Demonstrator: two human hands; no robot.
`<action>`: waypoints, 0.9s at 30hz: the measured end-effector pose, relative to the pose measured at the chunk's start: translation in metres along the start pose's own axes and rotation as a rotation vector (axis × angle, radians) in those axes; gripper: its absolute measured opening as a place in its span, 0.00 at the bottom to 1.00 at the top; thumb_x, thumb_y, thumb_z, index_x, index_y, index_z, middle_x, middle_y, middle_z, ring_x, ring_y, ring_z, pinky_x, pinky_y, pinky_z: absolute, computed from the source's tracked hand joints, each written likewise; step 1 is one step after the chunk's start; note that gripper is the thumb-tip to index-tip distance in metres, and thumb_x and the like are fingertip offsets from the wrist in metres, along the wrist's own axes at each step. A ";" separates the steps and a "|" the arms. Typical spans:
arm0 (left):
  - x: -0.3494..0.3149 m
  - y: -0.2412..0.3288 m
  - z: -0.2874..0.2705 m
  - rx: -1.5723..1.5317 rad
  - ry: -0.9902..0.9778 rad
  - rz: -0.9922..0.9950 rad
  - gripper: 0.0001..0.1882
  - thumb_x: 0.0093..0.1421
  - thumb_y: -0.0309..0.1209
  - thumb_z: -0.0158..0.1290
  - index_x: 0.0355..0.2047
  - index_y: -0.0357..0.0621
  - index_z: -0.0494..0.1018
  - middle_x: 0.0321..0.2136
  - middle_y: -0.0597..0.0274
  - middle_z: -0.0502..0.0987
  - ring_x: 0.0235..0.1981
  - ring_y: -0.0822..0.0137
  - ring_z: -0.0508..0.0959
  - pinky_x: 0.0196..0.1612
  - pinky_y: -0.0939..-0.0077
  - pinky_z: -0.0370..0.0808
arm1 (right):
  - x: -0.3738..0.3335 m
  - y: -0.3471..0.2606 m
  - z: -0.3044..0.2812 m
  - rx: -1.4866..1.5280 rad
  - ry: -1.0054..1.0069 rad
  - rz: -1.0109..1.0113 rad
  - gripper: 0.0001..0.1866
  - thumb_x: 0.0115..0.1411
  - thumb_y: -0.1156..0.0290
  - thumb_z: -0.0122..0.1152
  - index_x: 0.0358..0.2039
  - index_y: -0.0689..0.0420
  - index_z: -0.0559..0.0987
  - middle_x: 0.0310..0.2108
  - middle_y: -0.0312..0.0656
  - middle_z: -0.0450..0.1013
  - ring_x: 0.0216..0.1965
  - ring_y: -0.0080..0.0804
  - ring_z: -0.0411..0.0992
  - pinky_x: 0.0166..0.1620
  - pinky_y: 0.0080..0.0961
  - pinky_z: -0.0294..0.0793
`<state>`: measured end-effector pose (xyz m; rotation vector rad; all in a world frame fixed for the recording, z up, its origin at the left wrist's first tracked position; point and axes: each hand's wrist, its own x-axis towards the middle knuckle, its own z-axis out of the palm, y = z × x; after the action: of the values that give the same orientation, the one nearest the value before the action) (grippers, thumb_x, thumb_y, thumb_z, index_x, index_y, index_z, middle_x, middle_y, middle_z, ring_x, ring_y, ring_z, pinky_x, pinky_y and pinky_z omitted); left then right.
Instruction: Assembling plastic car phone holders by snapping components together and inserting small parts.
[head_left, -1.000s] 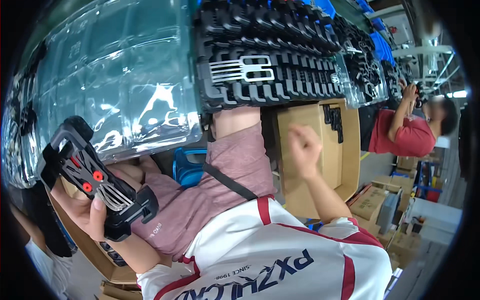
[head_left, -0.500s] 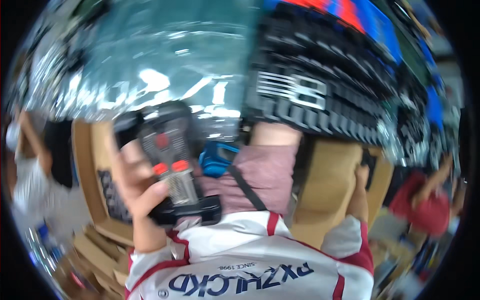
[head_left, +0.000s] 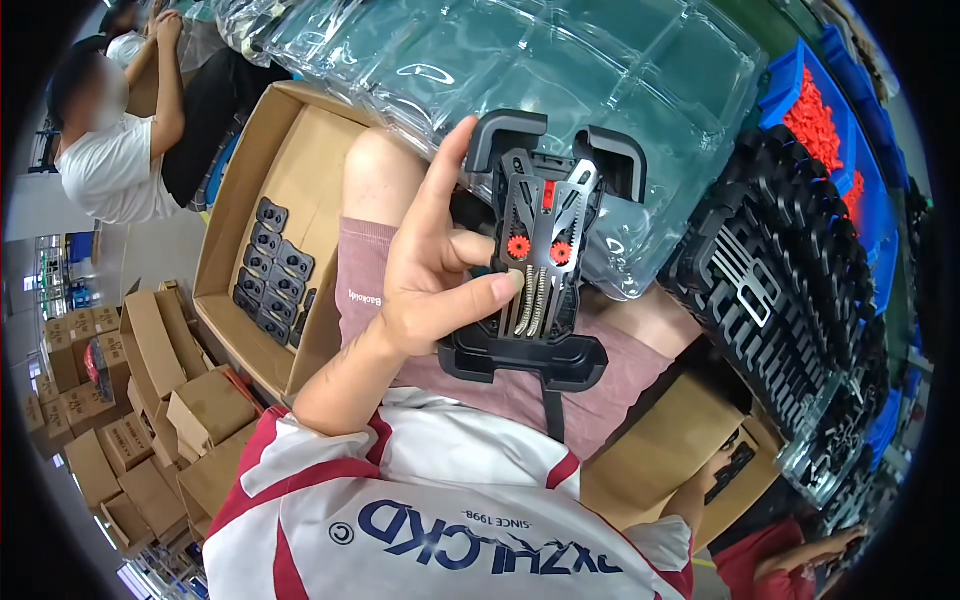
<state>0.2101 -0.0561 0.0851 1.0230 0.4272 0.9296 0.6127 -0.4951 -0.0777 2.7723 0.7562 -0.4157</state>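
Note:
My left hand point(head_left: 440, 260) grips a black phone holder point(head_left: 540, 265) upright over my lap, thumb pressed on its front and index finger stretched up beside it. Two corner clamps spread at the holder's top, and a wider black bracket forms its bottom. Its uncovered face shows metal plates, two red gears, a red slider and a pair of springs. Down at my right, my right hand point(head_left: 718, 462) reaches into a cardboard box point(head_left: 650, 450), beside black parts point(head_left: 740, 458) lying there. The fingers of that hand are mostly hidden.
Another open carton point(head_left: 315, 150) at left holds several black plates point(head_left: 275, 265). Clear plastic trays point(head_left: 600, 60) cover the green table ahead. Rows of black holder parts point(head_left: 750, 270) and blue bins point(head_left: 790, 95) of red pieces stand at right. Co-workers sit on both sides.
The view has swung and sharpened. The phone holder in my left hand now stands farther right, in front of my lap. My right hand has gone deeper into the box.

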 end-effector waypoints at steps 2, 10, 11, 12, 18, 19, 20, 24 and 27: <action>0.002 -0.001 -0.002 0.002 0.014 -0.017 0.50 0.50 0.11 0.45 0.66 0.41 0.27 0.24 0.55 0.79 0.17 0.77 0.70 0.24 0.94 0.62 | -0.015 -0.032 -0.023 -0.013 0.003 0.000 0.29 0.66 0.56 0.40 0.65 0.46 0.48 0.39 0.60 0.74 0.31 0.56 0.74 0.34 0.38 0.75; -0.005 -0.011 -0.007 -0.006 -0.104 -0.021 0.50 0.50 0.11 0.45 0.66 0.41 0.28 0.17 0.62 0.73 0.14 0.78 0.64 0.22 0.93 0.58 | 0.087 0.175 0.159 1.457 0.197 0.295 0.27 0.60 0.54 0.50 0.52 0.62 0.68 0.49 0.50 0.69 0.43 0.39 0.68 0.46 0.26 0.69; -0.024 -0.013 -0.057 -0.157 -0.047 0.059 0.49 0.50 0.11 0.45 0.66 0.41 0.28 0.17 0.63 0.73 0.14 0.78 0.63 0.21 0.92 0.57 | 0.135 0.270 0.107 1.538 0.356 -0.011 0.26 0.59 0.58 0.52 0.52 0.64 0.67 0.48 0.51 0.69 0.38 0.41 0.68 0.45 0.28 0.70; -0.014 -0.018 -0.030 -0.051 -0.085 0.014 0.49 0.50 0.11 0.45 0.66 0.41 0.28 0.17 0.63 0.73 0.14 0.78 0.63 0.21 0.92 0.57 | 0.114 0.215 0.171 1.636 0.307 0.056 0.26 0.59 0.58 0.52 0.52 0.64 0.67 0.48 0.51 0.69 0.38 0.41 0.68 0.45 0.28 0.70; -0.012 -0.022 -0.024 0.118 -0.203 0.037 0.49 0.50 0.11 0.45 0.66 0.39 0.29 0.17 0.63 0.73 0.14 0.79 0.63 0.21 0.92 0.57 | 0.002 0.053 0.004 2.297 -0.284 0.072 0.22 0.63 0.62 0.47 0.53 0.62 0.68 0.47 0.49 0.71 0.33 0.37 0.70 0.38 0.28 0.71; -0.012 -0.022 -0.027 0.103 -0.195 0.054 0.49 0.50 0.11 0.45 0.66 0.39 0.29 0.18 0.63 0.74 0.14 0.79 0.62 0.21 0.92 0.57 | -0.015 0.025 -0.027 2.295 -0.260 0.091 0.22 0.63 0.63 0.47 0.54 0.63 0.67 0.48 0.49 0.70 0.33 0.36 0.69 0.38 0.27 0.71; -0.012 -0.024 -0.030 0.098 -0.188 0.069 0.49 0.50 0.11 0.46 0.66 0.39 0.29 0.19 0.62 0.74 0.14 0.79 0.62 0.21 0.91 0.57 | -0.041 -0.022 -0.052 2.300 -0.242 0.112 0.22 0.63 0.64 0.47 0.55 0.63 0.67 0.49 0.49 0.69 0.33 0.35 0.68 0.38 0.26 0.70; -0.013 -0.018 -0.046 -0.019 -0.264 0.037 0.49 0.49 0.12 0.47 0.66 0.38 0.30 0.28 0.58 0.77 0.13 0.79 0.61 0.21 0.92 0.56 | -0.084 -0.122 -0.093 2.287 -0.254 0.120 0.24 0.63 0.67 0.47 0.58 0.63 0.62 0.51 0.51 0.66 0.43 0.39 0.67 0.44 0.28 0.69; -0.014 -0.024 -0.064 0.319 -0.161 0.497 0.16 0.47 0.22 0.55 0.38 0.32 0.72 0.66 0.41 0.45 0.66 0.50 0.49 0.63 0.67 0.49 | -0.091 -0.222 -0.106 1.104 0.224 -0.291 0.30 0.54 0.75 0.55 0.59 0.62 0.63 0.48 0.49 0.67 0.45 0.41 0.67 0.49 0.30 0.67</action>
<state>0.1692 -0.0377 0.0321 1.5261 0.1879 1.2319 0.4431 -0.3191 0.0175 3.7704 1.2874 -0.7667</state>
